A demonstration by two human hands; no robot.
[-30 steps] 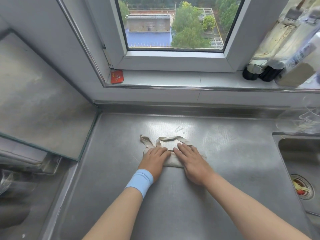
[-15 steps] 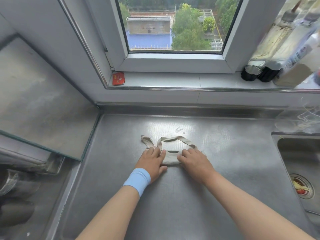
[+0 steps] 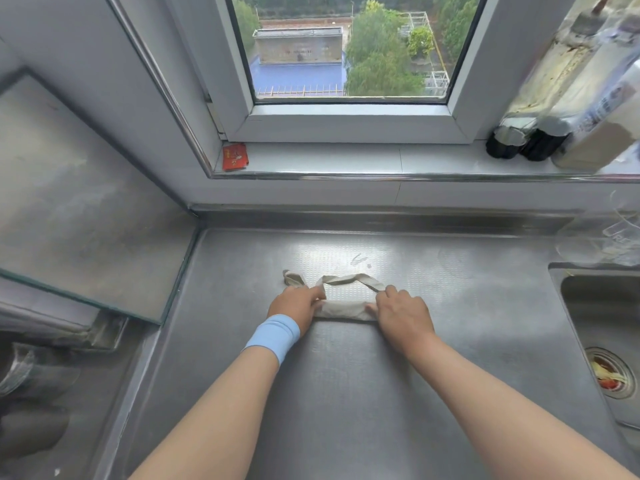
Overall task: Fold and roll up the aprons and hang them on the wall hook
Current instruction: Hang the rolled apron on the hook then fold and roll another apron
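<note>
1. Steel counter (image 3: 346, 393) under a window, seen from the head: one beige apron (image 3: 344, 308), rolled up, lies near its middle. One strap (image 3: 346, 279) loops flat just beyond the roll, toward the wall.
2. Two hands hold it. The left hand (image 3: 298, 304), wearing one blue wristband (image 3: 273, 336), curls its fingers round the roll's left end, and the right hand (image 3: 403, 311) grips the right end. The roll lies between them, touching both.
3. One red packet (image 3: 235, 156) sits on the sill, and one sink (image 3: 602, 323) is at the right.
</note>
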